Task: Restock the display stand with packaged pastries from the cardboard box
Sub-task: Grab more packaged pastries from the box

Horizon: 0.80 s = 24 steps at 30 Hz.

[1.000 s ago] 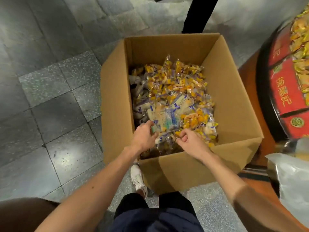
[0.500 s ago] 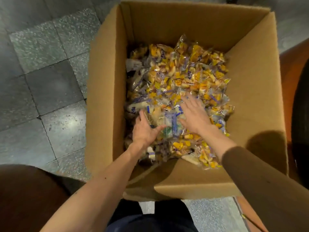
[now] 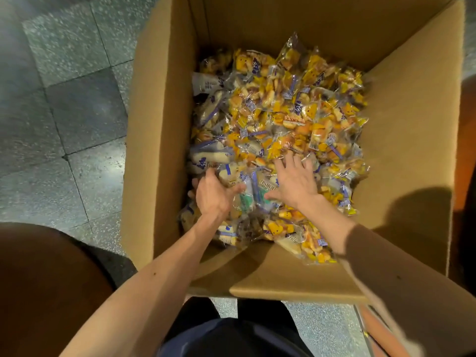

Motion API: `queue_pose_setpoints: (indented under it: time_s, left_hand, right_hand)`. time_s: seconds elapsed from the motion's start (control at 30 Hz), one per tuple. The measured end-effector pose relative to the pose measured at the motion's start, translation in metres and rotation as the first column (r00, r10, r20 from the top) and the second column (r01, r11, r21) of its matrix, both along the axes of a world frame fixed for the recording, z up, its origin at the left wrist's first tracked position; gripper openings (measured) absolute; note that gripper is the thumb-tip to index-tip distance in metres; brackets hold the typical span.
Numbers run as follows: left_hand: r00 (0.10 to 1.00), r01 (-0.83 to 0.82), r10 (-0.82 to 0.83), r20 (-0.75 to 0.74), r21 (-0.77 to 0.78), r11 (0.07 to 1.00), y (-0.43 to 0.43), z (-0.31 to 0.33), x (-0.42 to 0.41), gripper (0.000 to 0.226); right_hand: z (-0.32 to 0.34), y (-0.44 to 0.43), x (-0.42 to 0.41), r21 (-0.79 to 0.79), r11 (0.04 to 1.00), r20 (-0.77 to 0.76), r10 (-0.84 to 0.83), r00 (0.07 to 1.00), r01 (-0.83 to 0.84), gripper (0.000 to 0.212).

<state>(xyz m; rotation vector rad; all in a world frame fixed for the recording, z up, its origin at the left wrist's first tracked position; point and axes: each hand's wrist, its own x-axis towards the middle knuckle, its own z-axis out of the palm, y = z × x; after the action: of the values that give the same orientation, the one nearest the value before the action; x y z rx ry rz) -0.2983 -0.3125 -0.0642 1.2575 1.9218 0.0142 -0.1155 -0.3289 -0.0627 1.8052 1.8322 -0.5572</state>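
Note:
The open cardboard box stands on the floor in front of me, holding a heap of clear packaged pastries printed in yellow and purple. Both my hands are inside, at the near part of the heap. My left hand digs into the packets at the left, its fingers curled down out of sight and its thumb stretched over a white and green packet. My right hand lies flat on the pile with its fingers spread. The display stand itself is out of view.
Grey stone floor tiles run along the left of the box. A brown rounded object fills the bottom left corner. An orange surface shows at the right edge. The box's near flap folds inward above my legs.
The view has tipped down and closer over the box, and the red stand has left the view. Both hands moved from the near edge farther into the heap, and my right hand has spread flat.

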Motion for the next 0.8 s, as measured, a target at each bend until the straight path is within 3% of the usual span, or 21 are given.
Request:
queue_pose_setpoints:
  time_s: [0.17,0.37,0.57,0.7,0.8]
  left_hand:
    - [0.979,-0.058,0.052,0.198,0.021,0.998,-0.011,0.004,-0.023,0.066]
    - [0.945,-0.109,0.084,0.317,0.060,0.992,-0.024,0.013,-0.036,0.051]
    - [0.915,-0.097,0.029,0.402,0.150,0.984,-0.035,0.035,-0.039,0.038]
    - [0.861,-0.228,0.133,0.490,0.138,0.964,-0.034,0.057,-0.040,0.033]
    - [0.768,-0.356,0.263,0.583,0.049,0.933,-0.034,0.080,-0.044,0.031]
  right_hand:
    - [-0.010,-0.015,-0.010,-0.117,0.993,0.015,-0.018,1.000,0.019,0.090]
    - [-0.016,-0.028,-0.008,-0.203,0.976,-0.068,-0.090,0.994,0.075,0.077]
    - [0.003,-0.026,0.002,-0.295,0.917,-0.259,-0.346,0.902,0.267,0.045]
    - [0.014,-0.025,0.013,-0.303,0.837,-0.349,-0.543,0.764,0.456,0.043]
    - [0.029,-0.018,0.018,-0.399,0.681,-0.444,-0.729,0.521,0.614,0.063]
